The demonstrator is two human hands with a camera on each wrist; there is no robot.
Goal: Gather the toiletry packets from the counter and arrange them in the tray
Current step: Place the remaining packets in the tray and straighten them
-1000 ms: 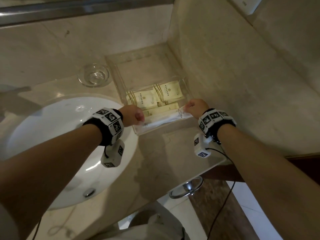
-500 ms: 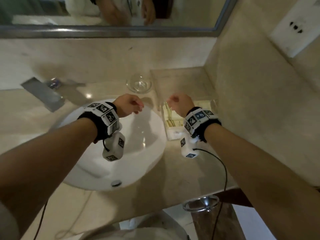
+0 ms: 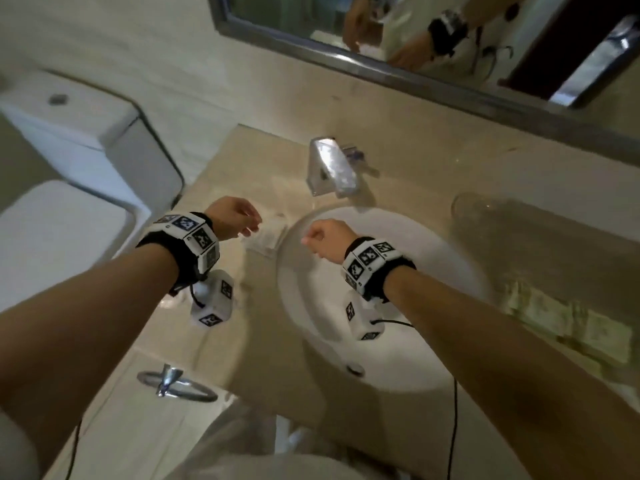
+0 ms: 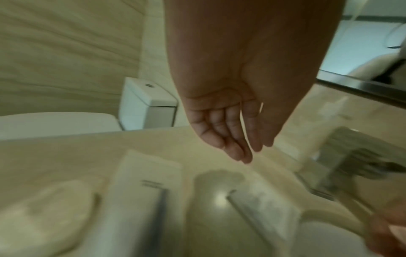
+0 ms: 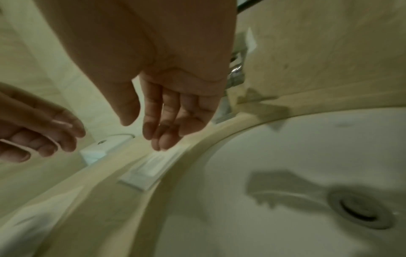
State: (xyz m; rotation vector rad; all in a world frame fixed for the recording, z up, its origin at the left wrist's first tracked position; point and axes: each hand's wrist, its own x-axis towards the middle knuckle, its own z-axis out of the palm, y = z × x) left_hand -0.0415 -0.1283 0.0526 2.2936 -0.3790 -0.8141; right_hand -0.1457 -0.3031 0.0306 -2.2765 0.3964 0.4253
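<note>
White toiletry packets (image 3: 266, 237) lie on the beige counter just left of the sink. My left hand (image 3: 242, 221) hovers right over them with straight fingers, holding nothing; in the left wrist view my left hand (image 4: 239, 144) hangs above blurred packets (image 4: 145, 175). My right hand (image 3: 322, 237) floats over the basin's left rim, relaxed and empty; in the right wrist view my right hand (image 5: 162, 128) sits above a white packet (image 5: 153, 167). Beige packets (image 3: 561, 317) lie in the clear tray (image 3: 540, 251) at far right, blurred.
A white basin (image 3: 398, 341) fills the middle, with a chrome faucet (image 3: 330, 168) behind it. A glass bowl (image 3: 474, 206) stands next to the tray. A toilet (image 3: 69, 168) is left of the counter, a towel ring (image 3: 176, 382) hangs below its front edge, and a mirror (image 3: 415, 36) runs above.
Both hands left the tray, where they had been setting a long white packet, and swung left across the sink. The left hand now hovers over the packets on the left counter.
</note>
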